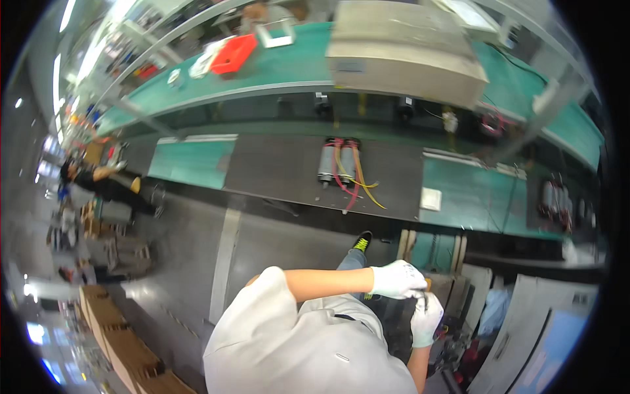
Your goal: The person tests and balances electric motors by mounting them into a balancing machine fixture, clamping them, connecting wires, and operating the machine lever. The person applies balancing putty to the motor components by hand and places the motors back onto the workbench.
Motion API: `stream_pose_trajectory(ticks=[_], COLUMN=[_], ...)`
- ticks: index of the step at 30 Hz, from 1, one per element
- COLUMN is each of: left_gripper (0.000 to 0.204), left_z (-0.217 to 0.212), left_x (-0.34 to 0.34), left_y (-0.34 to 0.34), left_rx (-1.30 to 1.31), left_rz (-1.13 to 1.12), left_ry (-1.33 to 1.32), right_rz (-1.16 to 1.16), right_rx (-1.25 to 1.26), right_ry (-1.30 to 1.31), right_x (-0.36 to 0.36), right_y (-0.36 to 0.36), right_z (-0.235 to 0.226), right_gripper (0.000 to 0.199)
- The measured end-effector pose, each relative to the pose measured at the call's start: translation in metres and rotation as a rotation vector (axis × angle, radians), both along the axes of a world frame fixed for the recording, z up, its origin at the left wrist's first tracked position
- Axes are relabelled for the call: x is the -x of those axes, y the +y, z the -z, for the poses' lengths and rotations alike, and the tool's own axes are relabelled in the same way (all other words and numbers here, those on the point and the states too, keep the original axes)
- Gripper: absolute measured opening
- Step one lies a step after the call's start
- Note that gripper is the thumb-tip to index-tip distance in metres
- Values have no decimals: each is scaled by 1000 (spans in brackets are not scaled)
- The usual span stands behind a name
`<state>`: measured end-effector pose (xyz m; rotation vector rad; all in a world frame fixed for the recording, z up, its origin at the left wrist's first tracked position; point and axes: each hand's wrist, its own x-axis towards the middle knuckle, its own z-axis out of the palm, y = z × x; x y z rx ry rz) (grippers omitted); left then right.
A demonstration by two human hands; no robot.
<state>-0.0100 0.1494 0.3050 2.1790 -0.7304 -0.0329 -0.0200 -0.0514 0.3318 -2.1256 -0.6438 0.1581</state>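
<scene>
My left hand point(397, 279), in a white glove, reaches across in front of my body. Beside it my right hand point(426, 318), gloved the same way, comes up from below. The fingers of both hands are closed and meet at one spot. Something small and dark seems to lie between the fingertips, with an orange-yellow bit beside them; its kind cannot be made out. Ahead of the hands, two grey cylinders, motor-like, point(326, 163) with red and yellow wires lie on the dark bench mat point(275, 164). None of these is touched by either hand.
A large cardboard box point(400, 49) and a red bin point(234, 54) sit on the green upper shelf. On the bench's right part are a small white block point(430, 199) and more wired cylinders point(555, 203). A grey cabinet point(512, 335) stands at right. Another person point(108, 184) is at far left.
</scene>
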Motion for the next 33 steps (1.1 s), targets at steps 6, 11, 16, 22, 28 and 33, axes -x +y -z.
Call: stream_pose_trajectory(ticks=[6, 11, 16, 22, 28, 33], left_gripper=[34, 33, 32, 33, 27, 28], left_z=[6, 39, 45, 41, 34, 34], left_x=[-3, 14, 46, 67, 80, 76], left_y=[-3, -10, -14, -20, -29, -38], left_rx=[-29, 90, 90, -9, 18, -93], left_rz=[-72, -204, -199, -228, -334, -358], left_ry=[128, 169, 206, 247, 159, 203], right_rz=[87, 67, -51, -174, -157, -251], right_rx=[63, 248, 239, 179, 115, 128], right_ry=[264, 317, 202, 199, 337, 519], right_x=[-1, 7, 14, 18, 23, 22], right_y=[-11, -21, -6, -18, -21, -20], right_z=[15, -17, -24, -8, -19, -26], right_gripper=[27, 30, 27, 25, 28, 31])
